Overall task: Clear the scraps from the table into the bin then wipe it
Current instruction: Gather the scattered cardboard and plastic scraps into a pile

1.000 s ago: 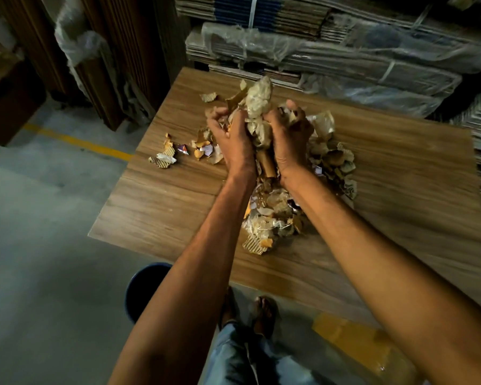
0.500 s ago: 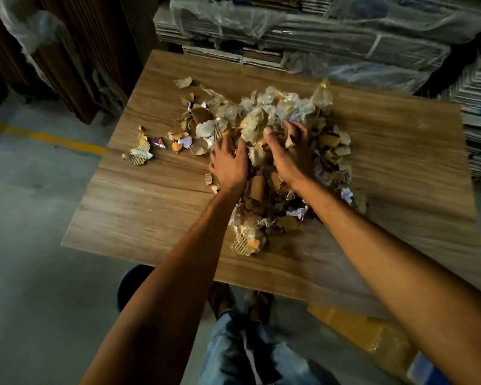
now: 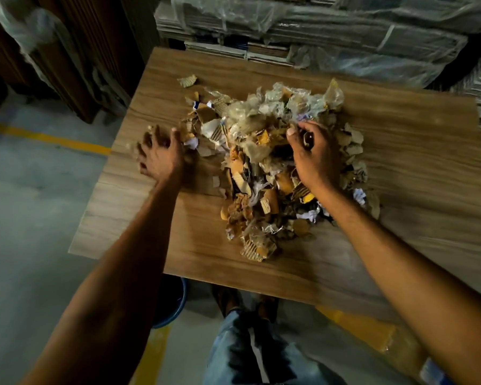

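Lying heaped on the counter, the scraps are stretching from centre toward 6 o'clock. The left grip, blurred, is spreading its fingers at the heap's 9 o'clock edge. The right grip is curling its fingers into scraps at 3 o'clock. The bin is sitting under the counter's 7 o'clock edge.

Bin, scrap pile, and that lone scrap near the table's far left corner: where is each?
bin [image 3: 177, 308], head view, its blue rim.
scrap pile [image 3: 261, 168], head view, middle of the heap.
lone scrap [image 3: 188, 80], head view, its centre.
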Demonstrator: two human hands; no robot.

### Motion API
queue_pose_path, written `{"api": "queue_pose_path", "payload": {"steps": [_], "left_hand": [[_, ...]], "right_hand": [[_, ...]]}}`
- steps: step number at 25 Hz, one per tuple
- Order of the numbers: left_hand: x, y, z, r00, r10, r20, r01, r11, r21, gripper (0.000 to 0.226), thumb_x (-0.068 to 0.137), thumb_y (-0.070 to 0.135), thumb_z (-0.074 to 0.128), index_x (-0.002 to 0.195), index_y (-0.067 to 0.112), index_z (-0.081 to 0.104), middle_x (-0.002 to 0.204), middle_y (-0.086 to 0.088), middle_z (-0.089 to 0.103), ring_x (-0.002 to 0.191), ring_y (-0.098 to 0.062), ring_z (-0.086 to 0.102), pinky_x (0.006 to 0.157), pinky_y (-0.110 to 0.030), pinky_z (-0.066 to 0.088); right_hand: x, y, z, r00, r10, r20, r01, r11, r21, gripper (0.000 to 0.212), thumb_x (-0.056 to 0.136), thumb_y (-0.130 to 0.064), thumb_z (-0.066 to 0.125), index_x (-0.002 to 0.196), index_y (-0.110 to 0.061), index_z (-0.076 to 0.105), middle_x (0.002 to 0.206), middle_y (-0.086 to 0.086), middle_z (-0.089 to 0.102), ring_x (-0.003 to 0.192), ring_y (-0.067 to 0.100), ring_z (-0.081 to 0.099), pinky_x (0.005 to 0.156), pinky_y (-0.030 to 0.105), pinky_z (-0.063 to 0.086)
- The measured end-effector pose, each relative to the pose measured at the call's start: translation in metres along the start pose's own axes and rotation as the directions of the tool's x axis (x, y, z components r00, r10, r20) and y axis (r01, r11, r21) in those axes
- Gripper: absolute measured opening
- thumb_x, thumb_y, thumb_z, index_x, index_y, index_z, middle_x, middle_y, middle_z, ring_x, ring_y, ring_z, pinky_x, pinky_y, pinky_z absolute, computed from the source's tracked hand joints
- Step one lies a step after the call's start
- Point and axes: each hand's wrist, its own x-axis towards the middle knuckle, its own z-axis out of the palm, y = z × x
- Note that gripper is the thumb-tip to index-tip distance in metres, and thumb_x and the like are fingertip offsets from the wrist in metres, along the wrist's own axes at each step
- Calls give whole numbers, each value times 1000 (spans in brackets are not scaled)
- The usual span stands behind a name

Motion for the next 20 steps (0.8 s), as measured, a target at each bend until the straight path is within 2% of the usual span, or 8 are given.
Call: {"api": "queue_pose_path", "payload": {"steps": [3,5,9,12,14,16,18,20], "left_hand": [[-9,5,15,959,122,257,-67,975,-213,76,79,89,51,140,45,53,152,-13,50,142,-41,43,115,-66,34],[-19,8,20,916,217,337,-74,918,-390,64,76,87,61,129,51,60,137,-19,61,130,-47,56,104,-71,45],[-85,15,23,868,398,298,-253,869,-425,46,86,84,52,125,59,57,139,-1,57,126,-29,61,101,-65,49],[-116,4,13,881,466,79,-392,814,-429,39,96,70,50,127,48,58,138,6,50,131,-19,51,106,-62,45],[-137,11,1,834,550,-34,-509,745,-431,38,101,54,52,131,32,58,140,1,49,134,-18,45,109,-61,40],[-165,14,4,787,616,-34,-577,715,-395,40,102,49,53,136,28,56,145,1,48,139,-16,41,114,-57,35],[-188,2,13,788,616,-7,-578,735,-355,47,100,51,54,143,31,51,153,5,42,145,-13,34,117,-56,30],[-194,-13,21,816,577,25,-528,763,-373,55,99,56,54,149,34,46,159,9,36,150,-11,28,119,-58,27]], "right_hand": [[-4,-3,1,997,18,78,-18,1000,-9,51,100,-56,54,137,-22,61,148,0,52,135,15,46,108,31,38],[0,-14,-3,996,-41,75,39,999,30,55,98,-60,53,139,-23,59,150,-2,52,137,13,46,112,38,41],[-29,8,-55,991,-122,-48,122,993,2,48,100,-53,56,135,-21,62,146,-1,56,135,10,50,112,33,40],[-48,31,-66,965,-171,-200,188,980,67,28,102,-32,60,115,-11,73,123,3,70,116,12,63,99,34,51],[-49,47,-64,957,-87,-275,118,988,97,27,103,-30,56,106,-12,76,109,1,73,102,16,68,87,43,56],[-50,71,-69,941,43,-336,-21,997,71,30,101,-35,55,103,-14,76,102,2,74,96,22,69,83,47,55],[-58,101,-78,916,198,-349,-195,980,44,41,96,-47,54,110,-14,74,111,6,73,105,28,66,94,49,51],[-64,114,-77,909,348,-230,-348,937,40,63,90,-63,48,124,-14,67,127,9,68,120,29,59,106,46,45]]}}
